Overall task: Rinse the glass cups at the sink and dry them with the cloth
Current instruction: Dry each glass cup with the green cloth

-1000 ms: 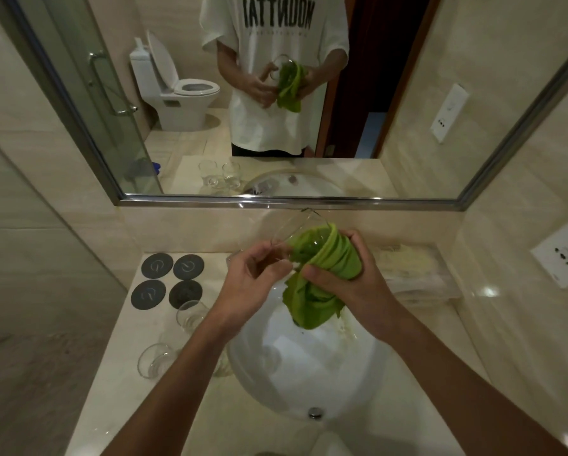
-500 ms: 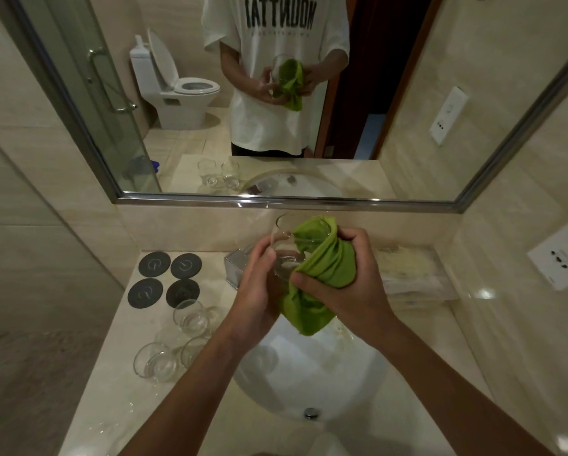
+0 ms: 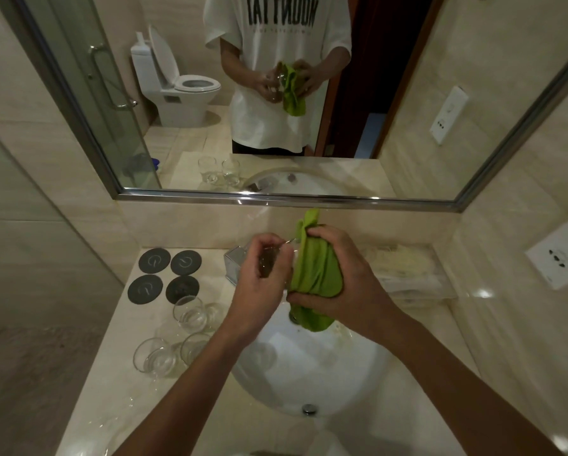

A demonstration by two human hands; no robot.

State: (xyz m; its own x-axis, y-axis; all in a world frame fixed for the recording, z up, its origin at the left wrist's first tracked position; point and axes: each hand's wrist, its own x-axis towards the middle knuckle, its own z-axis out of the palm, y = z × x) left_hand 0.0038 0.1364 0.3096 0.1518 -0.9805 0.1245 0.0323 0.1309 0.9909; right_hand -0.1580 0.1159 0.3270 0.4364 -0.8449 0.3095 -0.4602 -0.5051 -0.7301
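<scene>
Over the white sink (image 3: 309, 383), my left hand (image 3: 259, 284) grips a clear glass cup (image 3: 271, 263), which is mostly hidden by my fingers. Pressed against that cup is a green cloth (image 3: 315, 274), bunched in the grip of my right hand (image 3: 348, 278). The cloth's tail hangs down toward the basin. Three more glass cups stand on the counter left of the sink: one (image 3: 189, 312) near the coasters, one (image 3: 151, 358) nearer me, and one (image 3: 195, 348) beside it.
Four dark round coasters (image 3: 164, 274) lie at the counter's back left. A clear box (image 3: 235, 266) sits behind my hands. Folded pale towels (image 3: 404, 268) rest at the back right. A wall mirror (image 3: 276, 93) hangs above, and a power socket (image 3: 562, 255) is on the right wall.
The cup has turned in my left hand and the cloth has shifted from inside the rim to its side. Both hands sit slightly lower and closer together.
</scene>
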